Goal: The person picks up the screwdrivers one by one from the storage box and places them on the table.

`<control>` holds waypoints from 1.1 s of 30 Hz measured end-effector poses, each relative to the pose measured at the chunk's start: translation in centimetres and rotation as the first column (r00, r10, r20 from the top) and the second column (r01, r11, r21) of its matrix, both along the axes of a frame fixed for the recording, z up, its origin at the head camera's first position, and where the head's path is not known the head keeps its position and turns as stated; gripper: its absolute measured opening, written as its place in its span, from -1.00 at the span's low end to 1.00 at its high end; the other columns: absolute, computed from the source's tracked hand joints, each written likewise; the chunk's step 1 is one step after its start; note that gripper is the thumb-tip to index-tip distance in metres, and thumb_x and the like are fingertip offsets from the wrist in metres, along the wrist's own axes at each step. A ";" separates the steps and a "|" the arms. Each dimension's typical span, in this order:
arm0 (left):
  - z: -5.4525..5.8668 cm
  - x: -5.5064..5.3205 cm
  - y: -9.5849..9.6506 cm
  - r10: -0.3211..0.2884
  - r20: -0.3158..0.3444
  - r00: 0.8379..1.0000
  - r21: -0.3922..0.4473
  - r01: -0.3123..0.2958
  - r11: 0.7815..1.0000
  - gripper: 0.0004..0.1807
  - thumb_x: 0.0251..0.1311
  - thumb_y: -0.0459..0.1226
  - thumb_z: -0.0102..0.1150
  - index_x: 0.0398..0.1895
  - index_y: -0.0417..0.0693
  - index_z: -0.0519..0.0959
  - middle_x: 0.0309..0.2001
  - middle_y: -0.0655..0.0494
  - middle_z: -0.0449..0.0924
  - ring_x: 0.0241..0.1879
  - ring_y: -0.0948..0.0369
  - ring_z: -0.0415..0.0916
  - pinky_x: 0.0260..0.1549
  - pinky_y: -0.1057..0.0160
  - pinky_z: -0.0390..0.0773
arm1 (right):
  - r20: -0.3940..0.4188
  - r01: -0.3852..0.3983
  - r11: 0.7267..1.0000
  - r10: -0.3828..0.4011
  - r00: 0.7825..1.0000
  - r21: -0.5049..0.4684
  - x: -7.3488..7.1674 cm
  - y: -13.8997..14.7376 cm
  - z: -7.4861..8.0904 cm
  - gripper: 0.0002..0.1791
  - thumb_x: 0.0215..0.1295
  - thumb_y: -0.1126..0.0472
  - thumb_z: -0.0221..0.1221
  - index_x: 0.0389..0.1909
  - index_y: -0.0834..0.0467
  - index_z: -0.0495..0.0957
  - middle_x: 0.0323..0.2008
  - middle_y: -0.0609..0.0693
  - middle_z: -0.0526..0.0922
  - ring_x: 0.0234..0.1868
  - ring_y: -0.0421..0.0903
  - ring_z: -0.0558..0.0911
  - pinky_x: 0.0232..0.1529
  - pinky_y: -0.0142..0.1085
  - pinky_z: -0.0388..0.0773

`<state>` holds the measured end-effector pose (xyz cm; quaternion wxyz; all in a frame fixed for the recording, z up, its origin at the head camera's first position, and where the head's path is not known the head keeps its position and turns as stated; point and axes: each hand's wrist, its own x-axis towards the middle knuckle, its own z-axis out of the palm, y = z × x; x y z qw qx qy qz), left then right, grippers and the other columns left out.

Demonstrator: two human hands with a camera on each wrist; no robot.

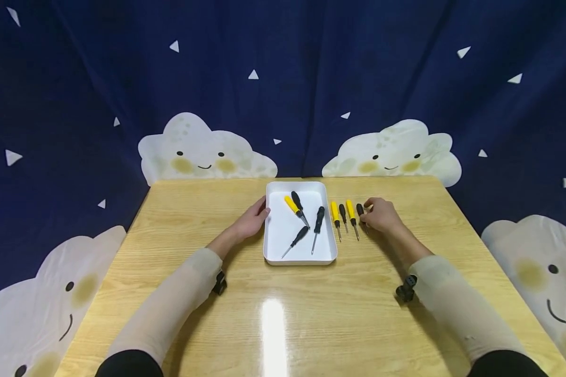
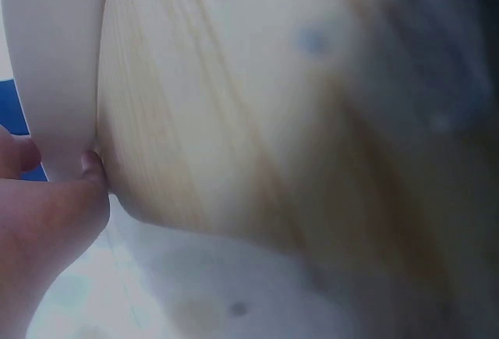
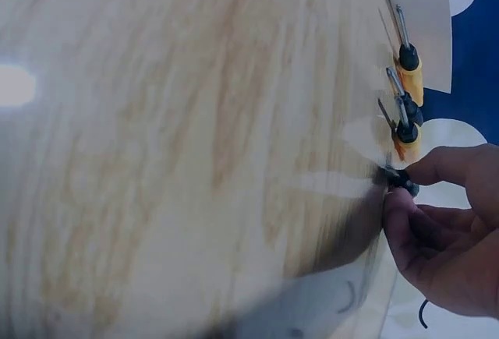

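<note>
A white tray (image 1: 276, 228) stands at the middle of the table with several screwdrivers lying in it: a yellow-handled screwdriver (image 1: 291, 204) and black-handled ones, such as the screwdriver (image 1: 319, 219) at its right side. My left hand (image 1: 251, 219) grips the tray's left wall, thumb at the rim; in the left wrist view its fingertips (image 2: 92, 167) sit against the wall. Right of the tray, my right hand (image 1: 382, 213) pinches a black screwdriver (image 3: 399, 178) between thumb and forefinger. That screwdriver is at the right end of a short row, shaft toward me.
Beside the held screwdriver lie a yellow screwdriver (image 1: 351, 210), a small black one (image 1: 342, 211) and another yellow one (image 1: 335, 212), roughly parallel. The wooden table (image 1: 349, 319) ends at a dark blue curtain (image 1: 292, 63) with cloud shapes.
</note>
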<state>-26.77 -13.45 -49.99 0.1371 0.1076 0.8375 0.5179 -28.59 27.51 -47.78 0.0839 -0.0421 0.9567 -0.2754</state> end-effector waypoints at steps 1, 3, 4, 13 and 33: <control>-0.1 0.0 0.0 -0.001 0.000 1.000 0.004 0.001 1.000 -0.31 0.74 -0.17 -0.24 0.74 -0.18 -0.15 0.71 -0.13 -0.10 0.68 -0.01 -0.16 0.62 -0.01 -0.07 | -0.002 -0.001 1.000 0.001 1.000 0.013 0.1 0.0 -0.1 -0.45 0.39 0.24 0.25 0.28 0.49 0.47 -0.05 0.37 0.69 -0.15 0.18 0.70 -0.25 -0.11 0.64; -0.2 0.1 0.1 -0.008 -0.001 1.000 0.012 0.008 1.000 -0.31 0.74 -0.17 -0.24 0.74 -0.18 -0.15 0.71 -0.14 -0.10 0.68 -0.02 -0.16 0.62 -0.01 -0.07 | -0.002 -0.007 0.999 0.007 1.000 0.041 0.2 0.1 -0.1 -0.45 0.38 0.23 0.25 0.26 0.49 0.47 -0.04 0.37 0.69 -0.08 0.22 0.68 -0.17 -0.05 0.64; -0.3 0.1 0.1 -0.009 -0.003 1.000 0.015 0.009 1.000 -0.32 0.74 -0.18 -0.24 0.74 -0.19 -0.15 0.71 -0.14 -0.10 0.68 -0.02 -0.16 0.62 -0.01 -0.07 | -0.002 -0.012 0.999 0.012 1.000 0.051 0.2 0.1 -0.1 -0.45 0.38 0.22 0.24 0.27 0.50 0.46 -0.03 0.38 0.69 -0.06 0.23 0.67 -0.15 -0.03 0.64; 0.3 -0.4 0.3 -0.031 -0.012 0.999 0.016 0.032 0.999 -0.32 0.74 -0.19 -0.24 0.74 -0.19 -0.14 0.71 -0.14 -0.09 0.68 -0.01 -0.15 0.62 -0.01 -0.07 | -0.003 0.005 1.000 -0.005 1.000 0.023 0.3 -0.2 1.6 -0.39 0.49 0.13 0.17 0.37 0.47 0.40 -0.11 0.34 0.74 -0.28 0.10 0.70 -0.19 -0.06 0.62; -0.2 -0.5 -0.3 -0.032 -0.010 0.999 0.024 0.032 0.999 -0.32 0.74 -0.19 -0.25 0.74 -0.19 -0.16 0.71 -0.16 -0.11 0.68 -0.02 -0.17 0.63 -0.02 -0.08 | -0.137 -0.060 0.995 0.048 0.989 -0.083 -0.4 -7.3 5.6 -0.44 0.41 0.05 0.35 0.25 0.34 0.57 -0.24 0.17 0.72 -0.38 0.01 0.63 -0.31 -0.15 0.58</control>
